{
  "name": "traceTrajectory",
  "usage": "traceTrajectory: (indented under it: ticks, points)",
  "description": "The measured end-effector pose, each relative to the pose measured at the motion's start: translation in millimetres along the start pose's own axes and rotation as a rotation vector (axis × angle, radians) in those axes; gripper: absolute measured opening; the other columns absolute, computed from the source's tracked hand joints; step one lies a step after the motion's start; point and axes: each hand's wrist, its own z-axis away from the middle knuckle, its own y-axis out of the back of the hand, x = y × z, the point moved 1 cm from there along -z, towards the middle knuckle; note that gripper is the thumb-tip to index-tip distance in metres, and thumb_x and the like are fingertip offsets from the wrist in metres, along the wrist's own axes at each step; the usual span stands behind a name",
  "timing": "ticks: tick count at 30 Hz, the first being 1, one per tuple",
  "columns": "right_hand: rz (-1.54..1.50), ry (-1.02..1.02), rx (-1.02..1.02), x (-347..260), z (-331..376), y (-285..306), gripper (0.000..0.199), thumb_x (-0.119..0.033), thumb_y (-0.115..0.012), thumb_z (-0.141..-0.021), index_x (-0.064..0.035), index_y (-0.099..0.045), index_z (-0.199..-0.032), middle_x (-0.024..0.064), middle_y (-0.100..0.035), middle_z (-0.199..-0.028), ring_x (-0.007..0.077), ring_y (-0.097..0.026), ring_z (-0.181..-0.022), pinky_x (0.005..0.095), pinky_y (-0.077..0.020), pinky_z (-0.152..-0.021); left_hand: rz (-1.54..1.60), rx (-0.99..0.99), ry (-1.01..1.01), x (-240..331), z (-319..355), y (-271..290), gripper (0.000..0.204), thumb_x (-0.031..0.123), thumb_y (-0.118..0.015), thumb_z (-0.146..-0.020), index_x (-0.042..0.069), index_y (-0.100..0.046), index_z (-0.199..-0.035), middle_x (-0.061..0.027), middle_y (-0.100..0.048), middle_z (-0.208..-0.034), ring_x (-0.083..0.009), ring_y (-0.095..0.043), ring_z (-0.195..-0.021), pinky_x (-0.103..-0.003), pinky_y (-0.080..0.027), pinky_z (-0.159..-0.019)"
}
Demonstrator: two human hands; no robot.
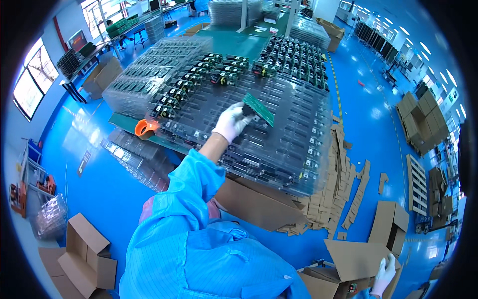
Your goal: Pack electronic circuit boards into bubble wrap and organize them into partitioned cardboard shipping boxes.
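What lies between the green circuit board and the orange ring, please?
In the head view, the left hand gripping the green circuit board, then part of the clear tray stack.

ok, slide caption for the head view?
Gloved left hand holds a green circuit board over clear trays; gloved right hand is at an open cardboard box.

- The wide head camera is looking steeply down from above the left hand (232, 122) and the right hand (384, 275).
- It is facing forward, past the left hand, to the table (226, 45) beyond.
- It is viewing both hands from close by.
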Motion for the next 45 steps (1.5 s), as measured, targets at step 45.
traceTrajectory:
  ticks: [45]
  points:
    - [0.436, 0.696, -0.937, -204, 17, -583, 0.038, -0.028, -0.059, -0.074, -0.0032, -0.053, -0.102, 0.022, -0.061, -0.096, 0.0387, -0.059, -0.086, 0.0452, -0.0474, -0.078, -1.505, 1.097, 0.107, 144, 404, 61, 0.017, 0.014, -0.049, -0.089, 0.004, -0.059, -0.099, -0.0072, -0.059, -0.089, -0.0145, -0.056, -0.06, -0.024, -0.048, -0.055]
